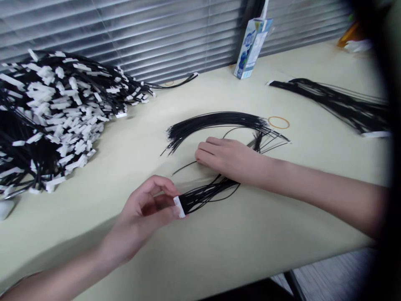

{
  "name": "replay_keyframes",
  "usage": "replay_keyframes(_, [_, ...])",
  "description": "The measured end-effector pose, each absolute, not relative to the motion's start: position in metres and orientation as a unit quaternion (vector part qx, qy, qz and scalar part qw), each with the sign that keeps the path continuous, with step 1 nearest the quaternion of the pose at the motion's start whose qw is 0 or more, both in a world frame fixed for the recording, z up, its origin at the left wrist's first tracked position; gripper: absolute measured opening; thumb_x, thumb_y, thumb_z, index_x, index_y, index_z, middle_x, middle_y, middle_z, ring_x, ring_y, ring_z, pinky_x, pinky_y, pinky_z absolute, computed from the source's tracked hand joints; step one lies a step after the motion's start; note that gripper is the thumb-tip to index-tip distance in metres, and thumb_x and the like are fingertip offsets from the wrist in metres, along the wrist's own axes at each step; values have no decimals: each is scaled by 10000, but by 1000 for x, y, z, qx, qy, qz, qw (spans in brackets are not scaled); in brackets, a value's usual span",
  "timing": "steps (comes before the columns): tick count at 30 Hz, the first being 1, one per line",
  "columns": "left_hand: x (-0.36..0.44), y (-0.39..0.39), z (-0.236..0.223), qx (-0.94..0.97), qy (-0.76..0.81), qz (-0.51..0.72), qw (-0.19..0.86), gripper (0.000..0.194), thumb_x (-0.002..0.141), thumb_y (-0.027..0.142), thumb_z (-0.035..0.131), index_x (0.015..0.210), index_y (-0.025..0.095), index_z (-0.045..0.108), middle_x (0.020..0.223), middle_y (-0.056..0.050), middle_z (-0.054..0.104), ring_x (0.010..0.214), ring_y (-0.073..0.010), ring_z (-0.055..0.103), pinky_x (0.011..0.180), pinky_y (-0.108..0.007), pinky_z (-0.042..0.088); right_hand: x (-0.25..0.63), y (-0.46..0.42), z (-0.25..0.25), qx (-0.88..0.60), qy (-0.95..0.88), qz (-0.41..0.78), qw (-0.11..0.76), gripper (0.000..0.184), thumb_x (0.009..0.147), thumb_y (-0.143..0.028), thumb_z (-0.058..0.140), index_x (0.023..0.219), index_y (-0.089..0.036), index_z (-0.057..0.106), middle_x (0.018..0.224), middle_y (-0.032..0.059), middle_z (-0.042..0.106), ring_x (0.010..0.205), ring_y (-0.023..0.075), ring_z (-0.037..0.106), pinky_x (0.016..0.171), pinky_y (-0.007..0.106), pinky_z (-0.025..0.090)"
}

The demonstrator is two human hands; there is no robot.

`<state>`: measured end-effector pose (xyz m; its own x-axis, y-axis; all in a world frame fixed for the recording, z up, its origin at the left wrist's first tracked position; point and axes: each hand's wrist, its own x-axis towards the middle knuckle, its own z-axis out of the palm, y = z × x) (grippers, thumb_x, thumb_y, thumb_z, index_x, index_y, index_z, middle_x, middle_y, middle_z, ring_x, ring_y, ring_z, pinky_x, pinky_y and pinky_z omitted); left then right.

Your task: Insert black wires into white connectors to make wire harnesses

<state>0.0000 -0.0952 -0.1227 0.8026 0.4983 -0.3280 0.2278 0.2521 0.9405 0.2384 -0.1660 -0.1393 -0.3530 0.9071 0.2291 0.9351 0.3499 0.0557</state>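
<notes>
Between the thumb and fingers of my left hand (147,209) is a white connector (179,207), the end of a wire harness (203,196) whose black wires run off to the right. My right hand (225,159) is closed above those wires, with a single black wire (184,167) sticking out to the left from its fingertips. The fingertips themselves are partly hidden. Just behind the right hand lies a bundle of loose black wires (216,119) with bare metal ends.
A large heap of black harnesses with white connectors (72,108) covers the table's left side. Further harnesses (332,100) lie at the right. A rubber band (278,122) rests beside the loose wires. A blue-and-white carton (253,48) stands by the window blinds (175,33).
</notes>
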Motion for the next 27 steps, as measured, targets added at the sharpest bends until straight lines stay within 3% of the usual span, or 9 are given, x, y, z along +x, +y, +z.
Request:
replay_keyframes(7, [1,-95,-123,616,309,94,719,164,784,196,651,910,221,550,746,-7,613,724,-144,572,660,-243,419,235,-172,-133,-486,-870,-74,28,278,935,-101,322,1140,-114,509,1092,88,504,940,191,429,701,306,408])
replay_keyframes(10, [2,-96,-121,620,315,91,713,157,782,211,657,897,223,550,744,-2,620,719,-136,569,651,-231,410,233,-174,-133,-477,-873,-105,8,298,934,-77,292,1126,-91,519,1135,99,498,953,200,441,697,321,415])
replay_keyframes(18, [3,-96,-118,614,306,79,723,149,798,194,639,904,226,539,756,6,609,732,-123,567,670,-224,408,225,-175,-131,-467,-871,-151,-11,232,909,-35,282,907,-141,488,849,31,484,748,164,457,622,311,355])
replay_keyframes(27, [-2,-95,-123,618,294,72,726,145,825,186,613,934,243,536,785,14,597,761,-119,568,702,-228,417,224,-177,-130,-505,-852,-135,-11,165,864,-18,342,855,-136,457,803,42,456,710,172,419,599,308,306])
